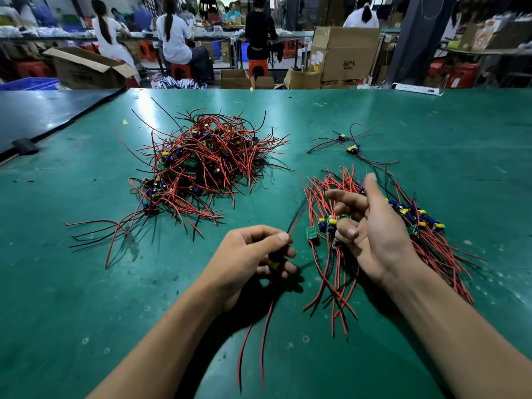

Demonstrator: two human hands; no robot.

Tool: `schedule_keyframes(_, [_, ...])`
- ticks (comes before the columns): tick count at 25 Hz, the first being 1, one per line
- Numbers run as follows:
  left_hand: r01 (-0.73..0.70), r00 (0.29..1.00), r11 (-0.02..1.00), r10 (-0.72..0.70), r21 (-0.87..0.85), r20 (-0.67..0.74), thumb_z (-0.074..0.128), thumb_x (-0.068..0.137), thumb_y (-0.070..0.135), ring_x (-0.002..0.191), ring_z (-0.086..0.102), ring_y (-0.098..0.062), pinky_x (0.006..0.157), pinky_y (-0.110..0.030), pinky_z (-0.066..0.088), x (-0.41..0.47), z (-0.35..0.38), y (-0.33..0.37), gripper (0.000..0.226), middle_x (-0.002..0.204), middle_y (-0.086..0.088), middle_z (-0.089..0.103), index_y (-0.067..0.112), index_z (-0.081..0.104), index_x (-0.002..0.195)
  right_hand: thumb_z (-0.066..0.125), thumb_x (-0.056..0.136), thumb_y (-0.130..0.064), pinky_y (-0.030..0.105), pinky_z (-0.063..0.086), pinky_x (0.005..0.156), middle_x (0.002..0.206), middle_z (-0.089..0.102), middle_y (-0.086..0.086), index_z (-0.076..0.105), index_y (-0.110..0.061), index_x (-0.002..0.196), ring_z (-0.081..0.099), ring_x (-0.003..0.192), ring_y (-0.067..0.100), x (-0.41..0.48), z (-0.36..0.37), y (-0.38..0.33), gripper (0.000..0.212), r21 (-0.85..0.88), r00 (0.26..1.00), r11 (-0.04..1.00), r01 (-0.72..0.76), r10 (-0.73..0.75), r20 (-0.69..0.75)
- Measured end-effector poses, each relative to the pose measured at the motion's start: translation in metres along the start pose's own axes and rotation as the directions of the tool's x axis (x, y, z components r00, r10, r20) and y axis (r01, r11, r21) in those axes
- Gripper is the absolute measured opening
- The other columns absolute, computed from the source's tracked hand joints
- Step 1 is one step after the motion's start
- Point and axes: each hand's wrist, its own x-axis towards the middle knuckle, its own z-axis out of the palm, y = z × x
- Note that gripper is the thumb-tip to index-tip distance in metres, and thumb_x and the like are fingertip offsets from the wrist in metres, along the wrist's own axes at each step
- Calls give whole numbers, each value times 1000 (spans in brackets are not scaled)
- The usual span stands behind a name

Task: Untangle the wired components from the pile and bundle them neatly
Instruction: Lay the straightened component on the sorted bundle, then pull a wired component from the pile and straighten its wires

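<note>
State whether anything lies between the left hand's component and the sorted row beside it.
Nothing visible: only bare table separates the component in the left hand from the sorted row. The right hand hovers over that row.

Tangled pile [201, 165] left of sorted bundle [414, 223]

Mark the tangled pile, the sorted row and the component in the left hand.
tangled pile [201, 159]: head view, centre of the heap.
sorted row [421, 217]: head view, its blue-and-yellow parts.
held component [273, 264]: head view, its yellow part.
</note>
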Motion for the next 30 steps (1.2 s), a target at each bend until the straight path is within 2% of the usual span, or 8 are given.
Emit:
schedule_keyframes(4, [84,996,983,-87,-163,-12,47,90,54,80,73,-31,72,-38,61,4,-1,3,60,100,-19,73,0,62,111,48,94,-62,20,31,38,64,55,-4,73,-7,102,36,38,10,-2,3,8,61,-127,995,987,94,-97,-16])
schedule_keyframes(9, [117,992,954,-123,-275,-2,25,94,65,95,70,-34,82,-42,58,7,-4,4,76,109,-20,71,2,55,124,70,85,-51,19,32,40,67,54,-5,62,-16,83,40,42,9,-11,9,21,36,-318,961,907,275,-247,127])
schedule_keyframes(14, [75,997,865,-74,-497,21,33,86,72,95,70,-32,73,-37,59,8,-5,7,80,122,-20,65,12,48,136,76,81,-46,20,47,72,89,65,-11,66,-29,96,60,81,3,-25,11,44,25,-768,801,286,573,-391,453])
schedule_keyframes(16, [64,998,860,-52,-506,37,36,82,75,98,70,-30,78,-38,58,7,-6,8,82,128,-18,62,16,47,138,73,85,-40,29,50,82,100,64,-13,65,-30,107,60,93,5,-27,12,48,25,-794,791,192,577,-374,484])
schedule_keyframes(20, [51,999,905,-53,-422,8,36,86,71,109,66,-31,99,-47,50,8,-2,4,72,128,-14,62,19,51,133,74,86,-25,33,52,80,96,66,-9,68,-25,104,59,82,7,-25,10,39,19,-795,737,212,568,-560,377])
schedule_keyframes(24, [-136,966,990,123,-45,-227,51,98,38,55,63,-21,51,-28,53,6,-4,0,37,79,-9,69,4,65,100,73,83,-28,41,42,86,105,55,-3,60,-24,113,58,89,25,-19,2,27,33,-952,746,23,306,-626,225])
schedule_keyframes(27, [-241,897,947,301,213,-324,60,95,22,37,44,-15,39,-18,32,4,-11,-3,25,54,-2,57,4,67,80,72,84,-30,39,36,80,104,58,0,64,-20,112,59,88,26,-28,12,36,31,-912,690,-123,391,-616,379])
schedule_keyframes(30, [-218,859,955,286,201,-424,57,97,22,42,45,-19,47,-25,35,10,-17,-3,18,54,-4,55,12,60,81,65,85,-34,38,40,75,92,63,-4,70,-22,100,62,83,21,-41,33,55,19,-819,653,-174,547,-523,548])
